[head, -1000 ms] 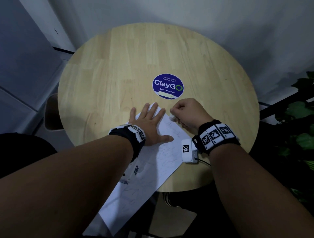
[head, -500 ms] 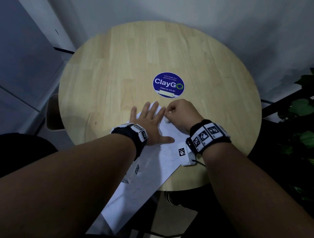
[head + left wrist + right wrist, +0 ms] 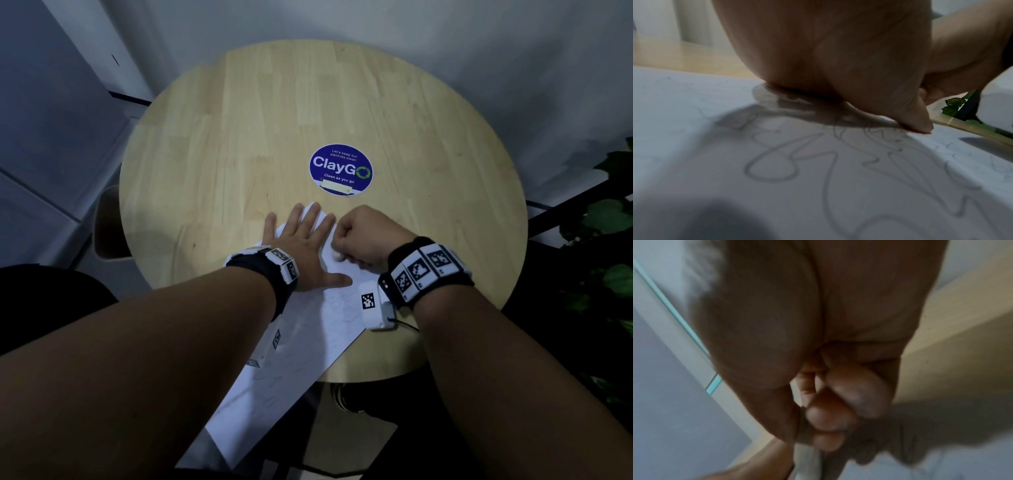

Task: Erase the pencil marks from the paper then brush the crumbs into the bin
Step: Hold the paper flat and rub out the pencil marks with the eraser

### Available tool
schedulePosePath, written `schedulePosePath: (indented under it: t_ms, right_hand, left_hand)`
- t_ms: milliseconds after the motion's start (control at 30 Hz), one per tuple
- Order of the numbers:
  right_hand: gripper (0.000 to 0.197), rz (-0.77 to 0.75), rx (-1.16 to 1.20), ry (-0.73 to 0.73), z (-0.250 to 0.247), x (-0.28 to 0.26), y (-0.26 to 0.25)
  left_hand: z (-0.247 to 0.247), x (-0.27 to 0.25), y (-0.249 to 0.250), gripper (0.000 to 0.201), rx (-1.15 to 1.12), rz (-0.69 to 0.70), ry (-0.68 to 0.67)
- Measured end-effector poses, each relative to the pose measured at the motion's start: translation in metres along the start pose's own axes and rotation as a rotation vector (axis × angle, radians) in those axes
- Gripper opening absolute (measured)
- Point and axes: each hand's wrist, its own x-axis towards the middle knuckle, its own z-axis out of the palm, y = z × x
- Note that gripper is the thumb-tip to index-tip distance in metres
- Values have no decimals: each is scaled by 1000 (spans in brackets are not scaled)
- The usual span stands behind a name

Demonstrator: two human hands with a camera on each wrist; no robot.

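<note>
Paper (image 3: 318, 329) white, faint pencil scribbles (image 3: 818, 162).

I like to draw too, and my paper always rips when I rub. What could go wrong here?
Much of the white sheet of paper hangs off the round wooden table; only the flat left hand pins it, so hard rubbing might crease or tear it. The right hand grips a small white eraser close to the left hand's thumb, so it may bump it. No bin is clearly in view, so crumbs may fall on the floor.
</note>
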Motion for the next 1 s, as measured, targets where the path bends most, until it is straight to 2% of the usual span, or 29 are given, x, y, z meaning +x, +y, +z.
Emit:
schedulePosePath:
  t_ms: [33, 67, 133, 167, 200, 300, 333, 467, 500, 600, 633, 667, 767, 800, 833, 933, 1000]
  right_hand:
    - [15, -13, -8, -7, 1, -1, 0]
    - [16, -47, -20, 48, 3, 0, 0]
    - [13, -101, -53, 253, 8, 4, 0]
    - [12, -104, -60, 305, 8, 6, 0]
    - [11, -96, -72, 297, 7, 7, 0]
    - [8, -17, -49, 70, 0, 4, 1]
    - [9, -17, -46, 48, 0, 2, 1]
    - [12, -82, -44, 280, 5, 4, 0]
    - [10, -67, -38, 261, 3, 4, 0]
    - [8, 31, -2, 19, -4, 1, 1]
    - [10, 28, 1, 4, -4, 0, 2]
    - [12, 6, 8, 41, -3, 0, 2]
    - [12, -82, -18, 284, 4, 6, 4]
    - [11, -83, -32, 307, 3, 6, 4]
    - [11, -69, -38, 271, 1, 7, 4]
    - [11, 9, -27, 26, -6, 2, 4]
    - [13, -26, -18, 71, -3, 0, 2]
  left_hand:
    - [-1, 0, 0, 128, 2, -1, -1]
    - [-2, -1, 0, 129, 3, -3, -8]
    - [-3, -1, 1, 129, 0, -3, -15]
    - [-3, -1, 1, 128, -1, -3, -14]
    - [-2, -1, 1, 128, -3, -2, -15]
    - [-1, -1, 1, 127, -9, 2, -8]
    - [-2, -1, 1, 127, -7, 2, -4]
    - [-2, -1, 0, 127, -2, 2, -6]
    - [-2, -1, 0, 127, -2, 3, -4]
    - [-1, -1, 0, 127, -9, 2, -1]
    - [-1, -1, 0, 127, -9, 1, 2]
    - [-1, -1, 0, 127, -10, 0, 3]
    - [-2, -1, 0, 127, -8, 3, 0]
    - [-1, -1, 0, 127, -7, 3, 1]
    - [-1, -1, 0, 127, -6, 4, 2]
    - [-1, -1, 0, 128, -8, 3, 7]
    - [-2, -1, 0, 127, -7, 2, 1]
